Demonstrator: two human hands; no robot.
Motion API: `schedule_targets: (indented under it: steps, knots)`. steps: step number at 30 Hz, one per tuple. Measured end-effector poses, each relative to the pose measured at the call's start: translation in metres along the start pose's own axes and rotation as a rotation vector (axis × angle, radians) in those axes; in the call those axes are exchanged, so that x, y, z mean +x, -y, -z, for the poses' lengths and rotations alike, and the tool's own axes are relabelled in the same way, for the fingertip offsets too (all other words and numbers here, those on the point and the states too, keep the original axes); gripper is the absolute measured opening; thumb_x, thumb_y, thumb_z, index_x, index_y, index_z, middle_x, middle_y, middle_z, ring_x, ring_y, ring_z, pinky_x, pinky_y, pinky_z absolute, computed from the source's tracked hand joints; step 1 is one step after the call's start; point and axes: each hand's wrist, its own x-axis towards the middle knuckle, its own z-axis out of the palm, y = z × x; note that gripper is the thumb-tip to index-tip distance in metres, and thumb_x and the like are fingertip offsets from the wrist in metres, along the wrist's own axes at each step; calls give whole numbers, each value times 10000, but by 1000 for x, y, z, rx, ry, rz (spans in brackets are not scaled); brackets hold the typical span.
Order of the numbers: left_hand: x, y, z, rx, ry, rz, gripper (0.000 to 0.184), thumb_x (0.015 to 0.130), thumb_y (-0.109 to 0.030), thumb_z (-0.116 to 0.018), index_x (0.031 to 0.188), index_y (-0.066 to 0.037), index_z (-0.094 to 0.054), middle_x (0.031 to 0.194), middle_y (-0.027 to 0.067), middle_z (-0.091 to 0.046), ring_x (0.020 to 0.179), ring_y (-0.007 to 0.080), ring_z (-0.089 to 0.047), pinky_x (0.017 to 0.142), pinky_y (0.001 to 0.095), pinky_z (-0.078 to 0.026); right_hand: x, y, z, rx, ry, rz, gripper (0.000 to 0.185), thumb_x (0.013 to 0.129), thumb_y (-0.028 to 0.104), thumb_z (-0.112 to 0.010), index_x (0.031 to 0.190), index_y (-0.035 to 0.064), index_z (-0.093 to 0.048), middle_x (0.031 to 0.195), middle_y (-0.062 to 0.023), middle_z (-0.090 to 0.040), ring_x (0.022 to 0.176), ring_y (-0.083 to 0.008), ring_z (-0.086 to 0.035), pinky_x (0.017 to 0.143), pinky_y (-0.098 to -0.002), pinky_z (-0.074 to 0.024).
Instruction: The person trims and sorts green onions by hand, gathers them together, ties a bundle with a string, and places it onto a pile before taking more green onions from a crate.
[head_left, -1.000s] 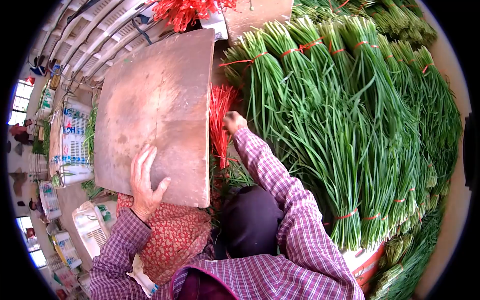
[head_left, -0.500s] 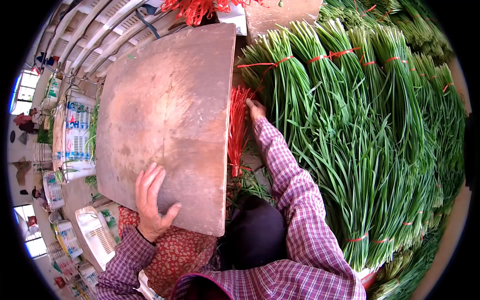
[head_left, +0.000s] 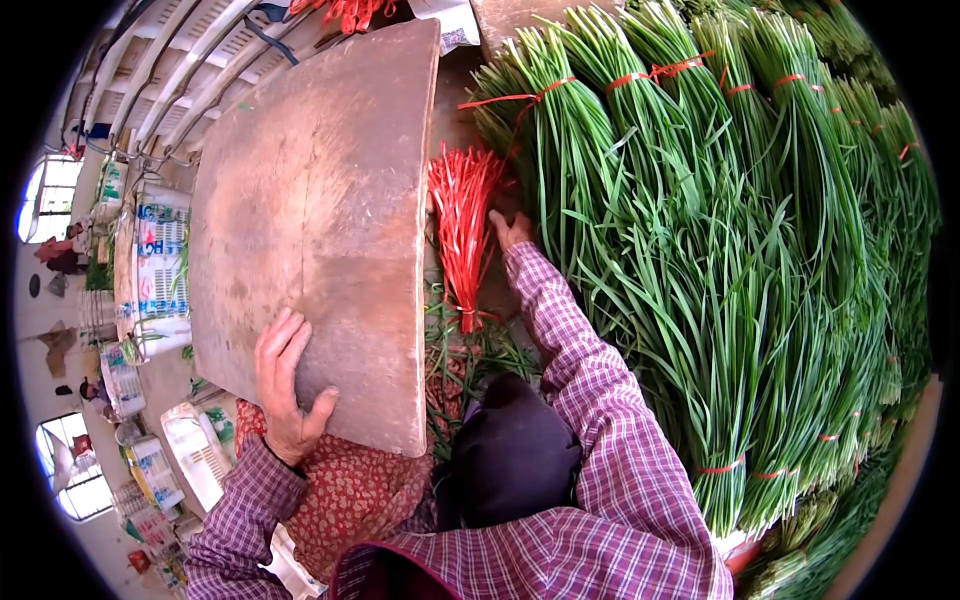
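Observation:
My left hand (head_left: 290,385) lies with fingers spread on the lower part of a worn wooden board (head_left: 330,200) and holds nothing. To the right of the board, my right hand (head_left: 512,230) is beside a bundle of red ties (head_left: 465,225), thumb and fingers apart, some fingers hidden. The ties are bound together near their lower end. Right of that hand lie several bundles of long green stalks (head_left: 690,280), banded with red ties near their ends.
White crates (head_left: 162,260) stand at the left, with curved pale bars (head_left: 190,75) at the upper left. More red ties (head_left: 350,12) lie past the board's far edge. Loose green leaves (head_left: 490,350) are scattered below the red bundle. My dark-covered knee (head_left: 512,455) is near them.
My right hand has moved from over the red ties to their right side, and its fingers have opened. The red bundle now shows more fully. My left hand stays on the board.

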Motion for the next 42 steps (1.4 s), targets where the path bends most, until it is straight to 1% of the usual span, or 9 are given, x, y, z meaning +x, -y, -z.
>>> schedule_targets:
  steps: [2,6,13,14,17,25,29,36,42]
  knots:
    - [0,-1,0,1,2,1,616,845,-397,-602,1297,8,-498,1326,191,-485,1297,374,-417,1101,526,-287,0,-4,-4,-7,27,2,687,776,506,-695,1205,-14,-561,1277,-298,-519,1149,-398,-526,952,-462,-423]
    - [1,-1,0,3,2,-2,611,843,-389,-598,1298,6,-498,1329,191,-485,1297,371,-419,1100,527,-288,15,-30,-12,32,207,-31,501,768,406,-734,1070,15,-655,1059,-177,-668,978,-293,-618,892,-404,-459]
    - [3,-3,2,16,0,-5,600,777,-286,-633,1285,9,-511,1325,194,-498,1294,374,-426,1104,515,-288,-30,0,0,188,17,368,233,874,273,-661,898,43,-641,815,-31,-633,788,-135,-560,778,-297,-458]
    - [3,-3,2,15,-2,1,603,763,-270,-643,1282,9,-515,1324,195,-501,1293,373,-429,1105,512,-287,-47,11,7,320,126,193,193,852,240,-680,883,53,-645,803,-55,-635,770,-173,-590,754,-315,-479]
    - [2,-4,3,7,-17,7,605,751,-253,-654,1280,8,-520,1324,193,-505,1292,369,-434,1107,508,-285,-88,25,22,391,235,221,123,872,165,-677,879,54,-624,769,-1,-580,725,-72,-529,703,-242,-462]
    - [0,-4,4,-28,-77,-7,574,771,-280,-683,1275,-41,-547,1327,148,-519,1302,331,-435,1107,491,-288,-118,150,97,578,117,306,113,906,165,-642,901,55,-616,753,27,-569,633,-49,-498,562,-206,-431]
    - [-4,-1,1,23,-134,-41,580,782,-351,-704,1253,-42,-565,1313,134,-531,1285,312,-447,1085,485,-324,-147,247,146,390,-125,722,104,905,179,-627,901,76,-612,809,20,-556,682,-66,-503,605,-222,-437]
    - [-13,12,-22,-26,-320,-120,603,834,-474,-636,1251,-48,-545,1267,106,-530,1219,251,-480,1047,493,-374,-252,376,91,311,365,702,159,960,229,-594,968,71,-615,716,43,-525,548,-25,-395,490,-181,-316]
    - [-90,-21,20,-465,-416,-1,482,878,-363,-645,1236,-56,-544,1297,125,-526,1266,264,-471,1130,539,-266,-197,339,-35,36,696,653,197,936,258,-631,939,64,-598,690,28,-532,525,-42,-461,461,-190,-374]
